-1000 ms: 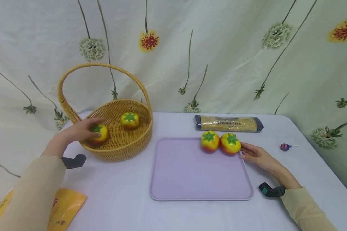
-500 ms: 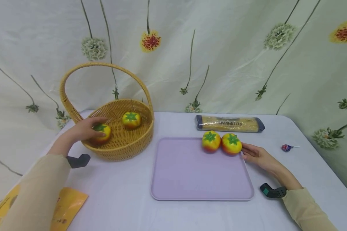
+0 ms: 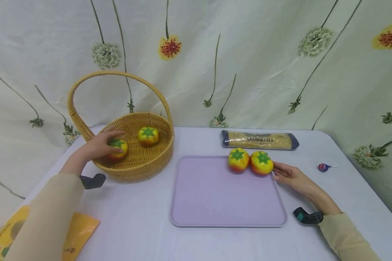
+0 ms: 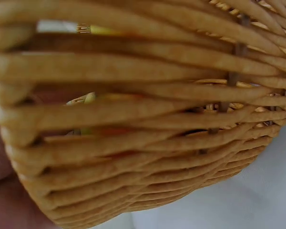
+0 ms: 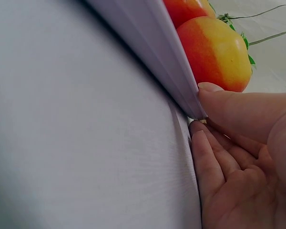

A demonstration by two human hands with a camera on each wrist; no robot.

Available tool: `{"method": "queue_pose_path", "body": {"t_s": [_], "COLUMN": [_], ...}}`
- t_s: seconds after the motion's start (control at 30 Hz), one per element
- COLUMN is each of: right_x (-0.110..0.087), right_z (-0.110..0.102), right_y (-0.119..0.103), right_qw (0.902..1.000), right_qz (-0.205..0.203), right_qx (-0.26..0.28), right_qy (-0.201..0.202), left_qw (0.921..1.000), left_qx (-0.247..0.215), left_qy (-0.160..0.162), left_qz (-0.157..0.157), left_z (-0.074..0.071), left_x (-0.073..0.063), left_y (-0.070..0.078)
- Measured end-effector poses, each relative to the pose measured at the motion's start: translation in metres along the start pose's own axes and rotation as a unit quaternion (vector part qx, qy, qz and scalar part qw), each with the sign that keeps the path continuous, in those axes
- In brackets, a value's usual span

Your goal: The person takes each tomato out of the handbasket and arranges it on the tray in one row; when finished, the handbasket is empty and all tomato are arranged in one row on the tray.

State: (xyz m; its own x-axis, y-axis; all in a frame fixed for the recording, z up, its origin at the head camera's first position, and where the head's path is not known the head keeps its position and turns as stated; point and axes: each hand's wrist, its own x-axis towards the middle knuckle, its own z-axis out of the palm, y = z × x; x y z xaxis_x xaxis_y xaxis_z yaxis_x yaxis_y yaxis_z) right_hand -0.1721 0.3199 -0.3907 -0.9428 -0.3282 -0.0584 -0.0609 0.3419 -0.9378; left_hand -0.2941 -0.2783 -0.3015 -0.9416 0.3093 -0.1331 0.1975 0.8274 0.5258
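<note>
Inside the wicker basket [image 3: 143, 175], my left hand [image 3: 99, 145] grips a yellow-red tomato [image 3: 120, 156] near the left rim, the thumb lying across it and a finger above. A second tomato [image 3: 148, 136] sits deeper in the basket. In the left wrist view the basket wall [image 4: 133, 109] hides most of this hand. My right hand [image 3: 292, 177] pinches the right rim of the lilac tray [image 3: 225, 195]; in the right wrist view the thumb is on the rim, the fingers below. Two tomatoes, one left [image 3: 238, 160] and one right [image 3: 261, 162], touch at the tray's back right corner.
A spaghetti packet [image 3: 260, 140] lies behind the tray. To the right is a wrapped lollipop [image 3: 323, 167]. A yellow packet [image 3: 80, 232] lies at the front left, partly under the left sleeve. The basket's tall handle [image 3: 117, 73] arches over its opening.
My left hand and the tomato it grips have shifted slightly right within the basket. The visible finger has lifted a little away from the thumb. My right hand stays at the tray rim.
</note>
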Motion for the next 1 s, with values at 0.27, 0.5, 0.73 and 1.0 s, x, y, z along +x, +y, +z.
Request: {"method": "queue_pose_path", "body": {"t_s": [0.27,0.5,0.73,1.0], "right_x": [0.000,0.000,0.000,0.000], "right_z": [0.000,-0.001,-0.001,-0.001], "right_y": [0.000,0.001,0.002,0.001], "right_qw": [1.0000,1.0000,1.0000,1.0000], "right_qz": [0.002,0.000,-0.002,0.000], "right_qx": [0.002,0.005,0.006,0.002], "right_qy": [0.000,0.001,0.001,0.000], "left_qw": [0.9999,0.9999,0.9999,0.9998], "left_qx": [-0.016,-0.010,0.013,-0.001], "left_qy": [-0.002,0.000,-0.006,-0.016], "left_qz": [0.001,0.004,-0.005,-0.009], "left_z": [0.002,0.005,0.008,0.011], "left_x": [0.003,0.004,0.006,0.010], "left_y": [-0.001,0.000,0.000,-0.001]}}
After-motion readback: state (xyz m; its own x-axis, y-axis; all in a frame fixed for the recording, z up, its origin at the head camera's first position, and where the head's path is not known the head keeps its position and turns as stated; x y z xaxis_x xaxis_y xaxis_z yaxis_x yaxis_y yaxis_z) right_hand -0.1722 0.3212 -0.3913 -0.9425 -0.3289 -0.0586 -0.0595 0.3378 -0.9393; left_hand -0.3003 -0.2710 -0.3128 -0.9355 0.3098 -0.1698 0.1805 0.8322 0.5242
